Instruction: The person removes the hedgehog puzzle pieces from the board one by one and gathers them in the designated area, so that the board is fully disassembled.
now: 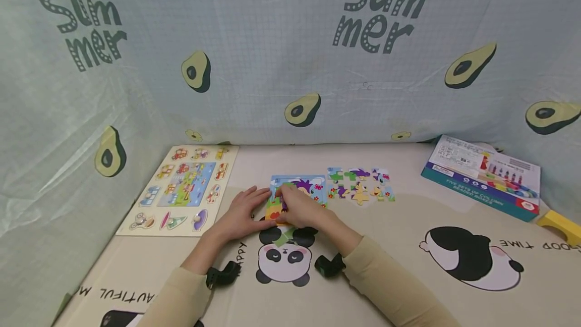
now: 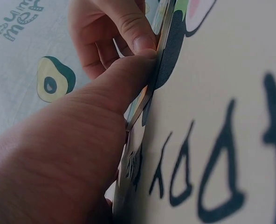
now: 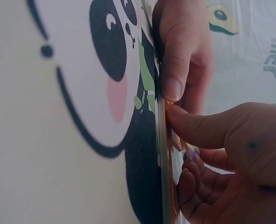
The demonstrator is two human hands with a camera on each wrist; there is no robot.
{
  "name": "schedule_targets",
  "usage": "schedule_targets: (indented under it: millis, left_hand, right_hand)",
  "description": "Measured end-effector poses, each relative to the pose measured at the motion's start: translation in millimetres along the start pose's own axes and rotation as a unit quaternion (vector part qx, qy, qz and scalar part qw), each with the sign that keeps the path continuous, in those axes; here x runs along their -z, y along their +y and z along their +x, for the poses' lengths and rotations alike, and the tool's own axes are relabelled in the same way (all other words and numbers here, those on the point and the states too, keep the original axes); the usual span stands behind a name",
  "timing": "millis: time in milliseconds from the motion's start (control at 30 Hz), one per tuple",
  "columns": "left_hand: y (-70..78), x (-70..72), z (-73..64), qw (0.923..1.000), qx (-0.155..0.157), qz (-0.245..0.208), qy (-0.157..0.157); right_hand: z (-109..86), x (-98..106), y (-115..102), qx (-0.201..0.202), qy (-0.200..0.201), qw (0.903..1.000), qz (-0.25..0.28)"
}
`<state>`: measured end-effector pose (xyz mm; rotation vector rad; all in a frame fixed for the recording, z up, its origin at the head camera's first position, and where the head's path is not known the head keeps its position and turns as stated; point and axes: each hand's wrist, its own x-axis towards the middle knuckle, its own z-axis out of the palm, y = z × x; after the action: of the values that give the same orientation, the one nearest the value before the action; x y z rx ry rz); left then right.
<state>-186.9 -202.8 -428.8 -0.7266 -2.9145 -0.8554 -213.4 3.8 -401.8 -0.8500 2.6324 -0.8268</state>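
Observation:
A small picture puzzle board with a blue rim and a purple-haired cartoon figure lies flat in front of me. My left hand rests at its left side, fingers stretched along the edge and thumb at the near edge. Over the middle of the board, my right hand has its fingers curled. In the right wrist view it pinches a tilted puzzle piece with purple on it, largely hidden by the fingers, while its thumb touches the board's near edge beside the left thumb.
Several loose puzzle pieces lie right of the board. A wooden peg puzzle is at the left. Toward the right stand a bead-set box and a yellow block. A printed curtain hangs behind the table.

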Motion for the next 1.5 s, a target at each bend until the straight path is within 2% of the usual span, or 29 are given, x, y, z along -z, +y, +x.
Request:
schedule_targets:
  millis: [333, 600, 733, 900, 1300, 1500]
  left_hand:
    - [0.4, 1.9, -2.1, 1.0000, 0.000, -0.002, 0.000]
    - [-1.5, 2.0, -3.1, 1.0000, -0.002, -0.005, 0.002]
    - [-1.4, 3.0, -3.6, 1.0000, 0.000, -0.001, -0.003]
    - [-0.7, 4.2, -4.0, 1.0000, 0.005, 0.002, -0.005]
    - [-0.3, 0.2, -2.0, 0.9998, 0.011, 0.000, -0.013]
    - [-0.4, 0.3, -1.0, 0.9998, 0.013, -0.003, -0.014]
  right_hand:
    - [-0.8, 0, 0, 0.026, 0.027, 0.9993, 0.005]
    - [-0.1, 6, 3, 0.049, 0.034, 0.9964, 0.060]
    - [-1.4, 13, 8, 0.050, 0.027, 0.9938, 0.095]
    - [-3.2, 25, 14, 0.049, 0.039, 0.9896, 0.129]
    - [-16.9, 58, 38, 0.050, 0.076, 0.9881, 0.124]
    - [-27.0, 66, 56, 0.033, 0.075, 0.9906, 0.109]
